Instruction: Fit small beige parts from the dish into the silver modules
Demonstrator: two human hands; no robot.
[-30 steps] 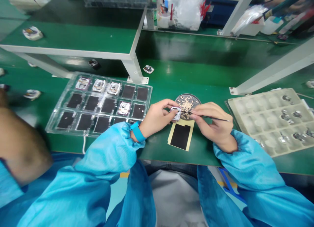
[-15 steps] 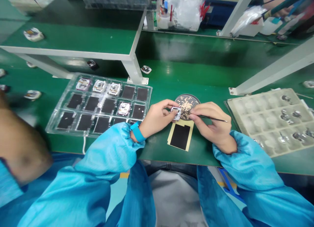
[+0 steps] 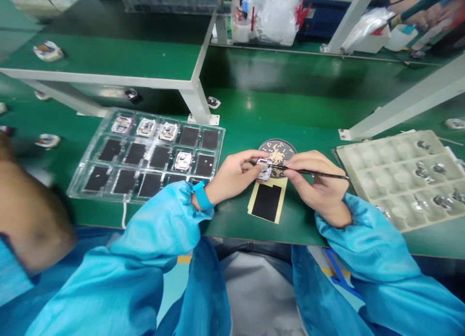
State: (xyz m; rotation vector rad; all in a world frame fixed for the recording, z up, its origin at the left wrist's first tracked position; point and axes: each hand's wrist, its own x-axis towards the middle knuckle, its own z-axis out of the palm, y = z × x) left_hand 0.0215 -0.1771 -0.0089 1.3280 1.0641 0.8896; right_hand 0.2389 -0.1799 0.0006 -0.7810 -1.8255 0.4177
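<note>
Between its thumb and fingers, my left hand (image 3: 236, 176) grips a small white watch-like case (image 3: 264, 168). Closed around dark tweezers (image 3: 327, 174) is my right hand (image 3: 317, 183), with the tips over the case. Behind both hands sits a round dark dish (image 3: 278, 146) holding many small beige pieces. Below the case lies a yellow-backed sheet with a black patch (image 3: 267, 202). To the left, a clear tray (image 3: 154, 157) has white cases in several compartments and dark pads in others.
A pale compartment tray (image 3: 399, 173) with metallic parts is at the right. A raised green shelf (image 3: 119, 50) on white legs stands at the back left. Another person's arm (image 3: 32, 215) reaches in at the far left. Loose cases lie on the green table (image 3: 254, 108).
The case in my left hand has shifted slightly right and tilted. My right hand and the tweezers have also moved a little right, with the tips now over the case.
</note>
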